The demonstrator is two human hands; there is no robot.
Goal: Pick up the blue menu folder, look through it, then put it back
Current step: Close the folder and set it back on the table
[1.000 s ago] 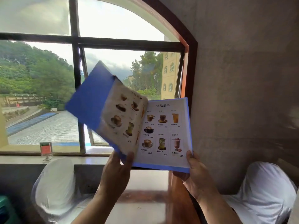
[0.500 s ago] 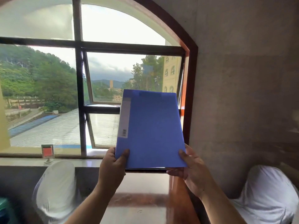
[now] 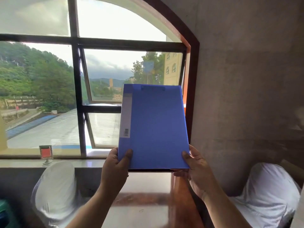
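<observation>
Blue folder (image 3: pixel 156 125), grey spine label (image 3: pixel 126 116)

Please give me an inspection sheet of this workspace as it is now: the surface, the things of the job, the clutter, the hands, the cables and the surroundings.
Surface: glossy wooden table, bare where visible.
Job's things: blue menu folder, closed, held upright above the table, grey spine label with barcode at left.
Clutter: small red sign holder on the windowsill.
Hands: left hand grips the folder's lower left corner; right hand grips the lower right corner.
Cables: nothing seen.
Surroundings: arched window with dark frame, concrete wall at right, white-covered chairs on both sides.
</observation>
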